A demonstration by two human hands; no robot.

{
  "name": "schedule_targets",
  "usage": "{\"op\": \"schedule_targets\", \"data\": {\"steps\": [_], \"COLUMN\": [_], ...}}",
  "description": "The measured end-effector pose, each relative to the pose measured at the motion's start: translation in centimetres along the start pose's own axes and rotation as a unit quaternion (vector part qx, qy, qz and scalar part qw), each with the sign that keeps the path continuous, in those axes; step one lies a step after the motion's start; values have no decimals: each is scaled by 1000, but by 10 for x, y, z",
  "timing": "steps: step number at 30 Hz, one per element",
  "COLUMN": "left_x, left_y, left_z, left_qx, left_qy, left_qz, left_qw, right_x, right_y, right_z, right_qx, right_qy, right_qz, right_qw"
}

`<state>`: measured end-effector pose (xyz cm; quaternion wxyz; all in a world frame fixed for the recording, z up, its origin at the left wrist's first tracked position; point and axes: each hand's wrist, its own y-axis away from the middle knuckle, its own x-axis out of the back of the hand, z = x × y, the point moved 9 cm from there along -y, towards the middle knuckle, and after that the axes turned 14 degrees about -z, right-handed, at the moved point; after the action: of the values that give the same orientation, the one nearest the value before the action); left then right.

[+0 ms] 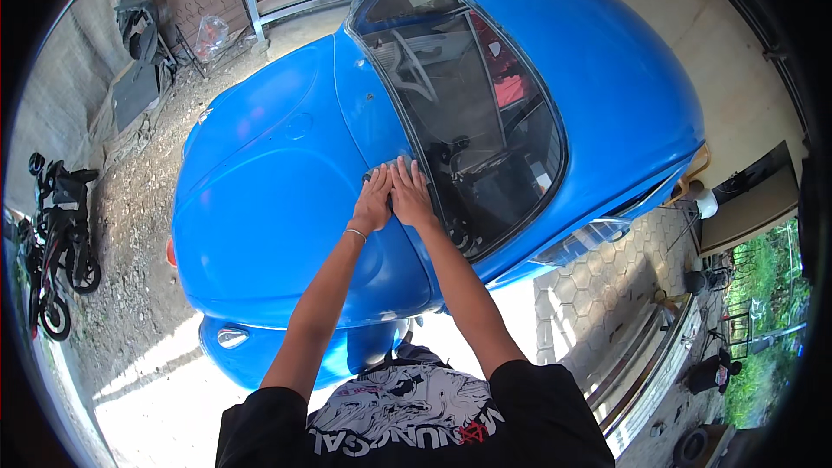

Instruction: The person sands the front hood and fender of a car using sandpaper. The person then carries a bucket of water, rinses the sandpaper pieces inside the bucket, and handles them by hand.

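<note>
My left hand (373,202) and my right hand (411,193) lie close side by side at the base of the windshield (468,113) of a blue car (269,199). Both sets of fingers are stretched out and point away from me, resting on the strip between the front hood and the glass. A small dark edge shows by the left fingertips; what it belongs to is mostly hidden under the hands. A thin bracelet (356,233) circles my left wrist. Through the glass a pale steering wheel (414,68) is visible.
Parked motorcycles (65,234) stand on gravel at the far left. A metal shelf (303,4) holding small coloured tins is behind the car. A blue front fender with a headlight (231,338) bulges near me. Long beams (637,364) lie on the right; a person (712,373) is beyond.
</note>
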<state>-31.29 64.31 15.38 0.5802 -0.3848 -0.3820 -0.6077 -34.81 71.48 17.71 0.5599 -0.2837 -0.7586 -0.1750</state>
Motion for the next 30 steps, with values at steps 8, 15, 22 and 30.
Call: {"op": "schedule_targets", "data": {"steps": [8, 15, 22, 30], "left_x": [-56, -47, -4, -4], "left_y": [112, 100, 6, 2], "left_z": [80, 72, -2, 11], "left_qx": [-70, -55, 7, 41], "left_qy": [66, 80, 17, 27], "left_qz": [-29, -14, -38, -67], "left_qw": [995, 995, 999, 997], "right_x": [-24, -21, -11, -8], "right_y": [151, 126, 0, 9], "right_z": [-19, -19, -2, 6], "right_qx": [-29, -38, -24, -25], "right_qy": [-36, -34, -29, -46], "right_qz": [-29, -48, -9, -21], "right_qw": [999, 998, 999, 998]}}
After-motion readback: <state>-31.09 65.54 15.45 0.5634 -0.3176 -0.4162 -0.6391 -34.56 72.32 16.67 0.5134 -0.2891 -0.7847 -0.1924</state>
